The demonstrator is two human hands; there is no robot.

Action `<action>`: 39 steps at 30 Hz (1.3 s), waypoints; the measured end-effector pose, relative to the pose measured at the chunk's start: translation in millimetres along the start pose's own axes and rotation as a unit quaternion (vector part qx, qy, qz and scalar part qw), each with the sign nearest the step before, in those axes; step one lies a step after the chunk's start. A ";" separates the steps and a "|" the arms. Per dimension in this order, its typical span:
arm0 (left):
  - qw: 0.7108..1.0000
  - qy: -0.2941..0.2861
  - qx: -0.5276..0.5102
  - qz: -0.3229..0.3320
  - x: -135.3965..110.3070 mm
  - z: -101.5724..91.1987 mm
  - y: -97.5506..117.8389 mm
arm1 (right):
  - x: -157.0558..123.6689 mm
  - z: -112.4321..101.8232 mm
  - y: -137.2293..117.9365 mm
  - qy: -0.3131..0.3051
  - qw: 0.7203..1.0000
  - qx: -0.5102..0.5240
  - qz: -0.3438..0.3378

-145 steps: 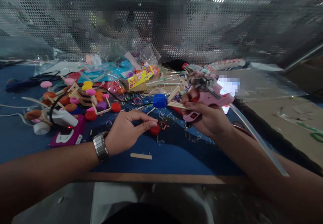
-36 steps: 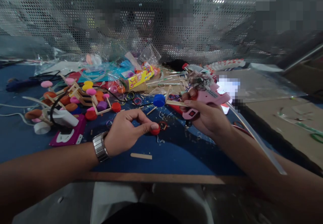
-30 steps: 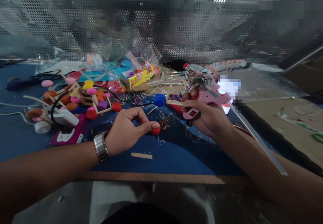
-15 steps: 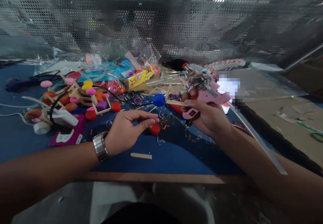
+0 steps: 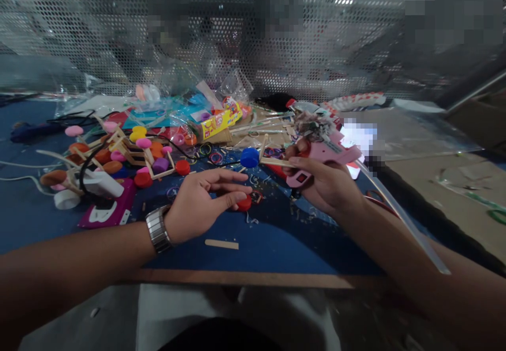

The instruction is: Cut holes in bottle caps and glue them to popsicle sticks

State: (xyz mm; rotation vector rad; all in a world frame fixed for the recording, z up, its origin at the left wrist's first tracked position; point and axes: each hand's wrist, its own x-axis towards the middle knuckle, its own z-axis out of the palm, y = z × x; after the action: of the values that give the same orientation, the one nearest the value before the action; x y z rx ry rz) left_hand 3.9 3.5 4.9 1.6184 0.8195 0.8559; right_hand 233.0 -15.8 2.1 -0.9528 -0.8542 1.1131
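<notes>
Left of the pink glue gun (image 5: 327, 152), farther back: a yellow wrapper (image 5: 221, 121) with a cartoon figure; its print is too small for me to read.
Lit phone (image 5: 358, 136): just behind the gun, partly masked by blurred blocks; from here I can't make out any text.
Clutter: well to the gun's left, stick-and-cap assemblies (image 5: 160, 165), with a purple power block (image 5: 127, 201) beside them carrying a white plug (image 5: 106, 184).
Barrier: perforated metal screen (image 5: 118, 29) behind the gun, walling off the worktop's (image 5: 284, 261) far side.
Loose stick (image 5: 222, 244): flat, left of the gun and nearer the front edge.
Red cap (image 5: 245, 202): on the worktop, left of the gun and slightly nearer me.
Left hand (image 5: 200, 203): fingers loosely parted, thumb tip at the red cap; I can't tell whether they touch.
Right hand (image 5: 332, 182): wrapped around the gun, thumb and fingers also pinching wooden sticks (image 5: 279, 162) that jut left, a blue cap (image 5: 250, 157) at their end.
Glue stick (image 5: 403, 219): trailing from the gun's rear, slanting over my right forearm.
</notes>
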 end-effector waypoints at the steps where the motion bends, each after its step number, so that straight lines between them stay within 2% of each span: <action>1: 1.000 -0.004 -0.001 0.000 -0.2 -0.4 0.3 | 0.2 0.0 0.1 -0.002 1.000 0.001 0.001; 10: 0.998 0.016 0.048 0.040 -0.4 -2.1 -1.9 | 1.0 -1.3 1.4 -0.003 1.000 0.012 0.005; 20: 1.000 0.001 0.019 0.007 -0.2 -2.3 -2.1 | 1.7 -1.3 1.7 -0.003 1.000 0.001 0.005; 24: 1.000 0.004 0.018 0.009 -0.3 -1.3 -0.9 | 1.1 -0.5 -0.1 -0.017 1.000 -0.012 -0.001; 33: 1.000 0.003 -0.007 0.027 1.3 0.8 -4.6 | 0.5 1.3 -0.9 0.009 1.000 -0.003 0.005; 39: 1.000 0.002 -0.003 -0.004 1.4 -0.3 -1.9 | 1.0 1.4 -0.5 0.005 1.000 -0.006 0.007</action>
State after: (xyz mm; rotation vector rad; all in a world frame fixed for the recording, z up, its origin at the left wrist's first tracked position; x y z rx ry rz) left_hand 4.2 5.2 3.2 1.6075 0.8242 0.8552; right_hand 232.1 -14.7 3.2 -0.9742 -0.8471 1.1155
